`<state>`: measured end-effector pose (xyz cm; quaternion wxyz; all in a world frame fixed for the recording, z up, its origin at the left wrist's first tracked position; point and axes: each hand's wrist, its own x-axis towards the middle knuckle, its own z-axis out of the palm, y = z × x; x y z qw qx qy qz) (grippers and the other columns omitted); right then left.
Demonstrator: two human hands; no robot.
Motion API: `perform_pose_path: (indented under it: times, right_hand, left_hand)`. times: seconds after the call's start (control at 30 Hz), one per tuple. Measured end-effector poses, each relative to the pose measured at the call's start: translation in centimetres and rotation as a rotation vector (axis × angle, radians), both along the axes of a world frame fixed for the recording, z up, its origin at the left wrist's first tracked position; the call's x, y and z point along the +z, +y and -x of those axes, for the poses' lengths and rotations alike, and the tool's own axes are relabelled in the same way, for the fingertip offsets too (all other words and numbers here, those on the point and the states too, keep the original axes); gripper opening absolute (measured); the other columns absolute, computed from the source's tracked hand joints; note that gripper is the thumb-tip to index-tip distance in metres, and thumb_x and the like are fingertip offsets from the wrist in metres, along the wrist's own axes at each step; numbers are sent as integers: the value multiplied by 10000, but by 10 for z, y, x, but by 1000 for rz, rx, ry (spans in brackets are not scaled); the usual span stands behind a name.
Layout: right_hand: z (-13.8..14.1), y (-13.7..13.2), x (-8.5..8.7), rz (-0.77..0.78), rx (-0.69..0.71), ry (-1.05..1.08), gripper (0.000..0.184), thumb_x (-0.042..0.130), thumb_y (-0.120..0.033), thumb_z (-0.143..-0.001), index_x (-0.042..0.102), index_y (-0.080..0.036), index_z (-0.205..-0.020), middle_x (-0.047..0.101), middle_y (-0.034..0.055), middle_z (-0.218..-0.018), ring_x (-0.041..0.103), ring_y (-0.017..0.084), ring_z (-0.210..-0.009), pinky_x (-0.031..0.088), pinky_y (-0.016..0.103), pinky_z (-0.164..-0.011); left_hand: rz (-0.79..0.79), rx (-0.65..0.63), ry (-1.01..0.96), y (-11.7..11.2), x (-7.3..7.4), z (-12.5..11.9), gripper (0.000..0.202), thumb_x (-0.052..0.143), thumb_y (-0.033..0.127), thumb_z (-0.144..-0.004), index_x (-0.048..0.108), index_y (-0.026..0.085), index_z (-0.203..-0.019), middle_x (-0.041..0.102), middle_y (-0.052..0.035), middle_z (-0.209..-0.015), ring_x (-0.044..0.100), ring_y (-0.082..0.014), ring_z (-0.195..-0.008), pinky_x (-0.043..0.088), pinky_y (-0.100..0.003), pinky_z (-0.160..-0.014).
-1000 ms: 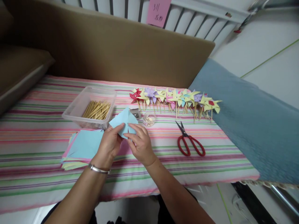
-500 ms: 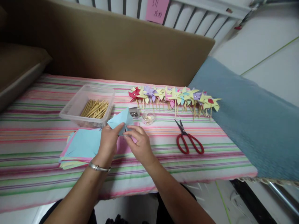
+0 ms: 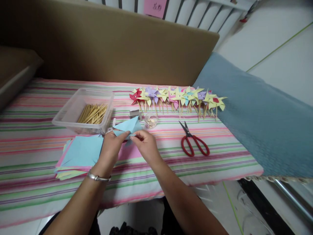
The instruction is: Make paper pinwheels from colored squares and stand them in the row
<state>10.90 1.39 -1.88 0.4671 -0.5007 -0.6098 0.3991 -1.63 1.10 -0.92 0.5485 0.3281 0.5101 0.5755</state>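
Observation:
A light blue paper square [image 3: 129,125], partly folded toward its middle, is held up over the table between both hands. My left hand [image 3: 112,143] pinches its left side, thumb on top. The fingertips of my right hand [image 3: 146,142] are closed on the paper's right edge. Beneath the hands lies a pink paper sheet [image 3: 130,151]. To the left of my left hand rests a stack of coloured paper squares [image 3: 83,150], a blue one on top, with slits at the corners. Just beyond the folded paper stand a small box of pins [image 3: 135,114] and a small round clear tub [image 3: 151,121].
A clear plastic box [image 3: 70,123] of wooden sticks [image 3: 93,114] stands at the back left. Red-handled scissors [image 3: 193,141] lie to the right. Several finished paper pinwheels [image 3: 179,96] line the back. A brown board [image 3: 110,42] rises behind the striped cloth [image 3: 171,186].
My right fingers have drawn in closer to the left thumb and pinch the blue paper's edge. The paper has tilted slightly flatter. The whole view has shifted a little.

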Motion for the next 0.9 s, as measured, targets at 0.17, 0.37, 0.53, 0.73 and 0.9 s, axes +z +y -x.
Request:
perform_pose_path:
  times: [0.17,0.37,0.53,0.73,0.9]
  right_hand:
    - [1,1,-4,59,-12,28,116,606,-300,-752,635,-198,-703,630,-5,-692,572,150,-671,452,255,-629]
    - [2,2,-5,61,-46,16,145,614,-323,-736,596,-203,-657,601,-19,-645,554,145,-629,436,255,-600]
    - [2,3,-5,73,-56,11,139,609,-322,-735,589,-206,-660,596,-25,-637,556,144,-622,431,252,-593]
    - [4,3,-7,88,-70,-9,152,593,-306,-743,573,-202,-634,581,-34,-609,548,136,-602,417,248,-580]
    - [-2,6,-3,80,-78,-6,115,621,-317,-736,615,-203,-722,641,-10,-703,599,158,-687,467,281,-668]
  left_hand:
    - [48,-13,-60,-1,4,-1,248,788,271,-565,647,129,-711,647,-5,-670,589,-146,-628,487,-285,-622]
    - [91,-8,-105,-1,6,-2,231,796,251,-546,626,126,-642,623,9,-616,568,-119,-583,484,-254,-586]
    - [107,-34,-135,-1,6,-1,235,793,261,-551,627,123,-643,628,-6,-633,575,-127,-619,486,-258,-609]
    - [116,-28,-49,-1,2,-2,277,799,262,-519,651,121,-707,657,-19,-666,599,-152,-646,493,-294,-652]
    - [137,7,-49,1,6,0,324,797,230,-479,676,128,-762,679,-7,-673,605,-149,-613,497,-280,-614]
